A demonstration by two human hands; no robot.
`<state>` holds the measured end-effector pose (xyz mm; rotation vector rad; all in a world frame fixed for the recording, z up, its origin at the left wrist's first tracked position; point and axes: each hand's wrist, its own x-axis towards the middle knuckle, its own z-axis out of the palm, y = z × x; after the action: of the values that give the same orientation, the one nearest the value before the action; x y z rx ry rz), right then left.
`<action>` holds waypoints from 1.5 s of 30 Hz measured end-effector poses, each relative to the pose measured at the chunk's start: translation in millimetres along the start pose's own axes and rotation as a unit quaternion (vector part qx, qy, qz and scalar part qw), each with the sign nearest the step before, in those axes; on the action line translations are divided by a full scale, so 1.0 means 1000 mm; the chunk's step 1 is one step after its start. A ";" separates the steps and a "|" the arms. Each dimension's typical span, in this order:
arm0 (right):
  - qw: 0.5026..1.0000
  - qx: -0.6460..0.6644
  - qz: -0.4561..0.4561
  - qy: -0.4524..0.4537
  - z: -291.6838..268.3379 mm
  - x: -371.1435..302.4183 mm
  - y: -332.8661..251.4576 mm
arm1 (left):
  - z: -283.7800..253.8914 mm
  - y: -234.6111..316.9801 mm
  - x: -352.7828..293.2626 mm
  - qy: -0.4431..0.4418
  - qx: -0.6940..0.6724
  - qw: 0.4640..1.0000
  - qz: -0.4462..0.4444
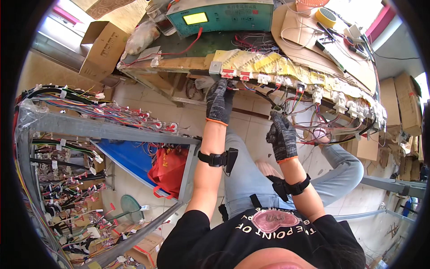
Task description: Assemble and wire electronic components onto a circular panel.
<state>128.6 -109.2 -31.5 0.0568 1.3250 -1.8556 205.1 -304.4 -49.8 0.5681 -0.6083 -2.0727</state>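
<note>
My left hand (218, 103), in a dark grey knit glove with an orange cuff, reaches up to the bench's front edge. Its fingers are closed just beneath a red-and-white connector (228, 74); what they pinch is hidden. Further right and lower, my right hand (283, 134), gloved alike, has its fingers drawn together at a dark wire harness (270, 99). The harness hangs below a row of white, red and black sockets, with coloured wires running from several of them. Yellow tape (268, 62) covers the strip behind that row.
A teal tester (219, 19) with a lit yellow screen stands on the bench. Cardboard (293, 42) with a marker, cables and a tape roll (325, 17) lies right of it. At left, a metal rack (107, 129) holds many harnesses beside a blue tray (123, 157) and red bag (169, 168).
</note>
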 end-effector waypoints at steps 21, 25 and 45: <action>1.000 0.016 0.000 0.008 -0.019 -0.007 -0.003 | 0.055 -0.016 -0.038 0.134 0.439 0.882 0.109; 1.000 0.023 0.006 0.006 -0.016 -0.007 -0.007 | 0.060 -0.015 -0.037 0.142 0.436 0.885 0.084; 0.997 0.055 -0.047 0.027 -0.055 0.001 -0.033 | 0.009 0.019 -0.005 -0.100 0.082 0.951 -0.282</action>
<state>84.2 -62.8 -31.6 0.1039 1.2795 -2.0182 214.0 -308.3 -30.3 0.6908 -0.8113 -2.6585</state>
